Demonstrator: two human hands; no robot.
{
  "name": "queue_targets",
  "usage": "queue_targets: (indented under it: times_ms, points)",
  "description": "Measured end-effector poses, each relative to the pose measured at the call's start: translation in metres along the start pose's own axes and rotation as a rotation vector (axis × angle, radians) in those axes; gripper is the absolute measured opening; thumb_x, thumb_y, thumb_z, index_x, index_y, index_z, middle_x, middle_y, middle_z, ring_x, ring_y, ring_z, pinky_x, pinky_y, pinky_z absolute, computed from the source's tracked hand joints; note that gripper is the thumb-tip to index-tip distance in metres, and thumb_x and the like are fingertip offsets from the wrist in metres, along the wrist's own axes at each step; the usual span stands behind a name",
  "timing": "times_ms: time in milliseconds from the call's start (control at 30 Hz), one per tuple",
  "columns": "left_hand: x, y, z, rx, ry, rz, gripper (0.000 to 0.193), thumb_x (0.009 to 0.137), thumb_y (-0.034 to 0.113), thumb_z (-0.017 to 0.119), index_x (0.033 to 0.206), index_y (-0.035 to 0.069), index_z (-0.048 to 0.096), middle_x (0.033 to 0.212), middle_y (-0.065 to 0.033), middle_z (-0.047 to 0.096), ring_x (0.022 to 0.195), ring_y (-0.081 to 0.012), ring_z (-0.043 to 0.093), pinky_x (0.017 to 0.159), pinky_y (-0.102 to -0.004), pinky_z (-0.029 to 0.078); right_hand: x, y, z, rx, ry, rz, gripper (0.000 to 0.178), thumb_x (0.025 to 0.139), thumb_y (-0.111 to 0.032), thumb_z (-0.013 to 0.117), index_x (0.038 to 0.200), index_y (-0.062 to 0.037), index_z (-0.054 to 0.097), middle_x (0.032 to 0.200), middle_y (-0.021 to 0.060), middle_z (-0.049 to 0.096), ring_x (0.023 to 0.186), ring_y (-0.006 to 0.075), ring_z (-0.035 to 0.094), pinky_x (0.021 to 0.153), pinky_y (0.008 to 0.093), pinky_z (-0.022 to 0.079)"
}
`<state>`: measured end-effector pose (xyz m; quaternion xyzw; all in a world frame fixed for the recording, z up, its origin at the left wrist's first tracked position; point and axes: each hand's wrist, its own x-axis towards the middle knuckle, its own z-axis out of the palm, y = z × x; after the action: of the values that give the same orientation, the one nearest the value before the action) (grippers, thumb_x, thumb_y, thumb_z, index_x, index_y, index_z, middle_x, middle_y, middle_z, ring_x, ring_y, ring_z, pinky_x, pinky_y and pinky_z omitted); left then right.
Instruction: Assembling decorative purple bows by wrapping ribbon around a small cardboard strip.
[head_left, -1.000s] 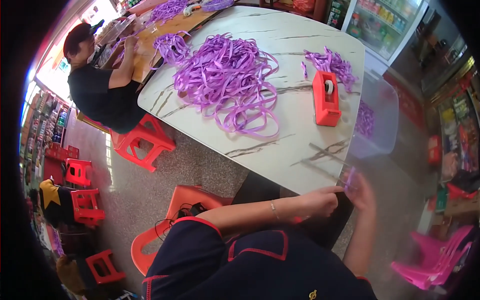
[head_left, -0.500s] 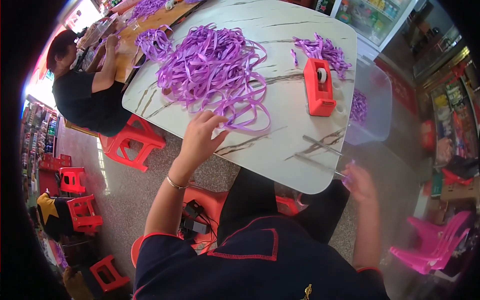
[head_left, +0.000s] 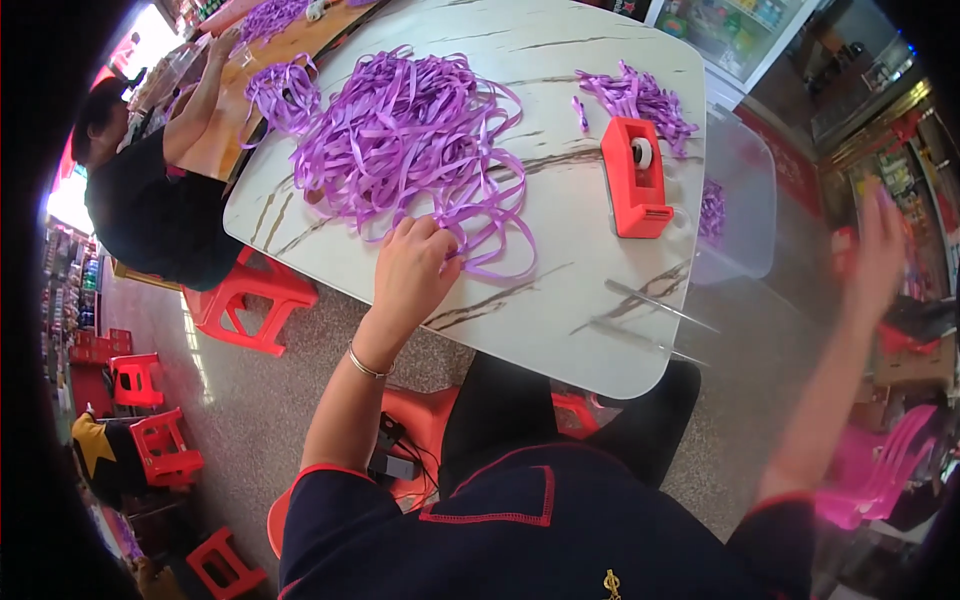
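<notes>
The heap of purple ribbon [head_left: 390, 130] is spread across the marble-patterned table [head_left: 570, 330]. Its near loops are touched by the curled left hand [head_left: 412, 262]; whether any is pinched cannot be told. A red tape dispenser [head_left: 622, 195] and folded ribbon pieces [head_left: 645, 100] are set to the right. Two thin rods [head_left: 655, 302] are projected past the edge, near a translucent bin [head_left: 750, 185]. The right hand [head_left: 878, 250] is held far out, too blurred for its grip to be told.
</notes>
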<state>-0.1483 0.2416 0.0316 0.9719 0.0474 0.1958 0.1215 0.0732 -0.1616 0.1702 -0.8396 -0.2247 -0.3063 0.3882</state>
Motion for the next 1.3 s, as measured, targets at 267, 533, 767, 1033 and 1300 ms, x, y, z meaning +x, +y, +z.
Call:
queue_targets:
  times_ms: [267, 533, 767, 1033, 1300]
  points:
    - [0.079, 0.004, -0.069, -0.817, -0.109, -0.085, 0.015, 0.087, 0.015, 0.055, 0.087, 0.0, 0.058, 0.074, -0.0056, 0.061, 0.063, -0.0114, 0.057, 0.058, -0.0259, 0.046, 0.053, -0.005, 0.137, -0.006, -0.19, -0.181, 0.041, 0.082, -0.026, 0.063, 0.119, -0.0102, 0.055, 0.114, 0.0052, 0.057, 0.104, 0.0155, 0.052, 0.086, 0.0274, 0.04]
    - [0.156, 0.06, -0.164, -1.188, 0.076, 0.142, 0.02, 0.092, 0.02, 0.049, 0.096, 0.002, 0.058, 0.074, -0.0032, 0.058, 0.063, -0.0062, 0.052, 0.057, -0.018, 0.041, -0.012, -0.092, 0.122, 0.533, -0.643, 0.066, 0.044, 0.082, -0.022, 0.063, 0.122, -0.0084, 0.051, 0.117, 0.005, 0.055, 0.106, 0.0145, 0.05, 0.091, 0.0299, 0.037]
    - [0.146, 0.142, -0.158, -1.069, -0.352, 0.789, 0.017, 0.091, 0.015, 0.051, 0.096, 0.0, 0.058, 0.063, -0.0024, 0.058, 0.053, -0.0054, 0.053, 0.049, -0.0168, 0.042, -0.023, -0.153, 0.071, 1.133, -0.515, -0.033, 0.05, 0.084, -0.021, 0.06, 0.127, -0.0015, 0.041, 0.108, 0.0092, 0.055, 0.097, 0.0132, 0.054, 0.083, 0.0281, 0.042]
    - [0.086, 0.169, -0.106, -1.409, -0.71, 0.133, 0.026, 0.092, 0.013, 0.042, 0.113, 0.001, 0.05, 0.071, -0.0071, 0.062, 0.057, -0.0082, 0.058, 0.05, -0.0169, 0.044, -0.075, -0.124, -0.014, 0.9, -0.865, 0.258, 0.021, 0.089, -0.021, 0.053, 0.09, -0.0009, 0.059, 0.074, -0.0033, 0.054, 0.071, 0.0015, 0.047, 0.057, 0.017, 0.035]
    - [0.052, 0.202, -0.039, -1.583, -1.096, -0.016, 0.045, 0.095, 0.034, 0.033, 0.108, -0.005, 0.051, 0.081, -0.0142, 0.062, 0.07, -0.015, 0.059, 0.063, -0.0243, 0.047, -0.126, -0.087, -0.048, 0.824, -0.811, 0.454, 0.019, 0.09, -0.017, 0.051, 0.084, -0.0007, 0.058, 0.077, -0.002, 0.057, 0.069, 0.004, 0.046, 0.062, 0.0196, 0.037]
